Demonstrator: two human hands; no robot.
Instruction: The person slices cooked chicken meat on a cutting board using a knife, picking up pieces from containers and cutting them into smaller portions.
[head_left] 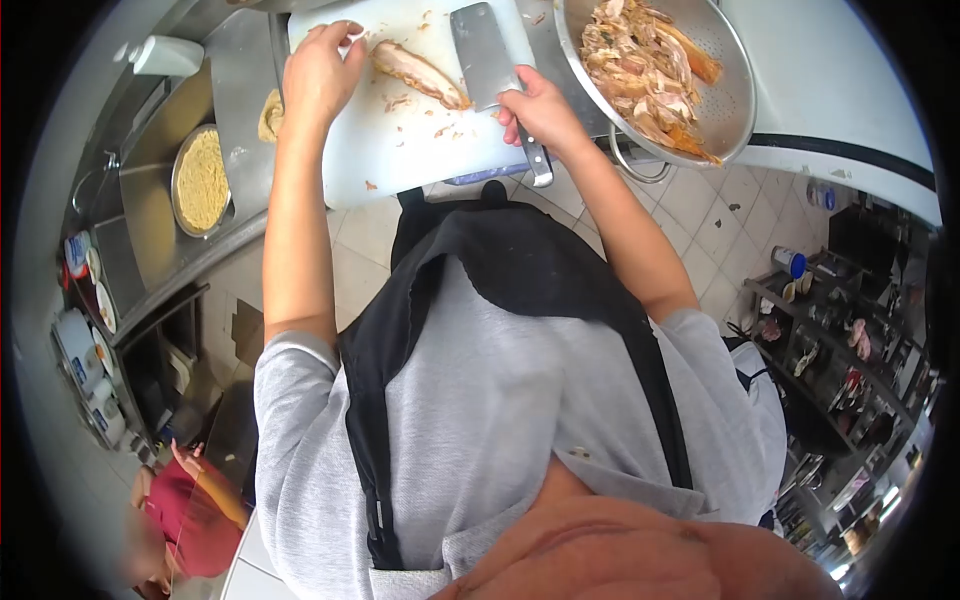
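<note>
A piece of cooked meat (420, 75) lies on the white cutting board (375, 155), with small scraps around it. My left hand (325, 65) is over the board's left side, just left of the meat, its fingers curled; whether something small is between them cannot be made out. On the other side of the meat, my right hand (540, 110) grips a cleaver (485, 50) near the base of its blade. The wide blade lies over the board's right part, and the handle end points toward my body.
A metal colander (740, 100) with shredded meat stands right of the board. At left, a round pan (229, 215) of yellow food sits by the metal counter (235, 100), near a white container (170, 56). A person in red (190, 520) is at lower left; shelves (850, 340) stand at right.
</note>
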